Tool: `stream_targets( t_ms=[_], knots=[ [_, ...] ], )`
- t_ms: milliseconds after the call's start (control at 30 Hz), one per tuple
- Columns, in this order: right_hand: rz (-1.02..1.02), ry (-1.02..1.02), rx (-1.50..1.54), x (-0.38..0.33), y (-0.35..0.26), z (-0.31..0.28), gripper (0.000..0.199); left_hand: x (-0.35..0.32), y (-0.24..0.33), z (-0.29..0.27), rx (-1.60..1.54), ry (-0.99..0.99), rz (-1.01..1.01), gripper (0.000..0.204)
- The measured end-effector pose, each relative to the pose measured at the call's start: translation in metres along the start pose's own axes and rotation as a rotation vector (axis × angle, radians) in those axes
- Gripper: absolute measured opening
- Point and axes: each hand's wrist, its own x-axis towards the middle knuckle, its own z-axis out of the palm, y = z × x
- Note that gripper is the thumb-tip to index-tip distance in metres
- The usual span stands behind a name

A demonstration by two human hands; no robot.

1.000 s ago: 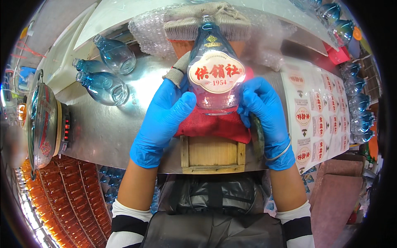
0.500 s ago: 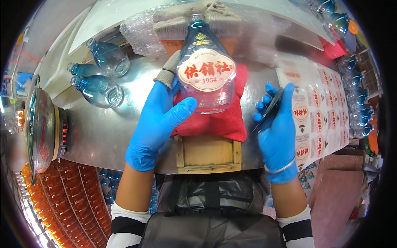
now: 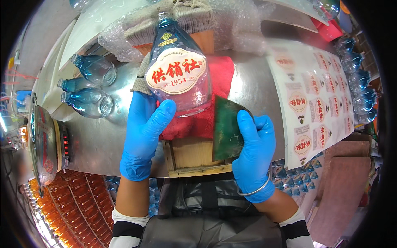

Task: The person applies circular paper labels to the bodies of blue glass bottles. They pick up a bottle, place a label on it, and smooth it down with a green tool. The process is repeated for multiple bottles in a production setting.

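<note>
A blue-tinted glass bottle [image 3: 175,49] with a cream oval label lies neck-away on a red cloth [image 3: 215,82] over a wooden cradle [image 3: 194,155]. My left hand [image 3: 142,132], in a blue glove, grips the bottle's lower left side, thumb on its base. My right hand [image 3: 252,155], also gloved, holds a flat dark green scraper card [image 3: 225,128] upright just right of the bottle's base, near the red cloth.
A sheet of oval labels [image 3: 314,103] lies at the right on the metal table [image 3: 95,136]. Unlabelled blue bottles [image 3: 93,101] lie at the left, more at the far right [image 3: 357,78]. Bubble wrap [image 3: 244,20] sits behind. A round metal device [image 3: 43,144] stands at the left edge.
My right hand came off the bottle, moved to the right and now holds the green card up. The left hand stayed on the bottle.
</note>
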Motion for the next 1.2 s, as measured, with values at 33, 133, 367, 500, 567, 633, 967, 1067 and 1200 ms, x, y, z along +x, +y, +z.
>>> stream_targets(
  t_ms=[33,133,367,500,567,633,967,1067,1200],
  knots=[
    [-0.001,-0.01,0.006,-0.002,-0.002,-0.002,0.023,-0.001,0.001,0.002,0.03,0.014,0.011,0.068],
    [-0.245,-0.12,0.124,-0.011,0.001,0.01,0.023,-0.003,0.001,0.006,0.09,0.036,0.015,0.06],
    [-0.07,-0.128,0.069,-0.009,-0.003,0.01,0.021,-0.003,-0.001,0.005,0.108,0.054,0.022,0.064],
    [-0.129,-0.047,-0.002,-0.007,0.0,0.004,0.023,-0.002,0.0,0.004,0.123,0.034,0.037,0.064],
    [-0.12,-0.036,0.036,-0.006,-0.003,0.003,0.023,-0.002,-0.002,0.002,0.1,0.045,0.039,0.063],
    [-0.139,-0.085,-0.005,-0.008,-0.011,0.003,0.023,-0.002,-0.004,0.0,0.055,0.047,0.041,0.06],
    [-0.079,-0.049,-0.053,0.005,-0.011,0.013,0.022,0.005,0.003,-0.001,-0.044,-0.016,-0.006,0.069],
    [-0.171,-0.059,-0.041,0.006,-0.013,0.011,0.022,0.005,0.002,-0.003,-0.043,-0.015,-0.016,0.07],
    [-0.322,-0.138,-0.142,0.0,-0.017,0.018,0.019,0.006,-0.001,-0.009,-0.034,-0.039,-0.002,0.069]
  ],
)
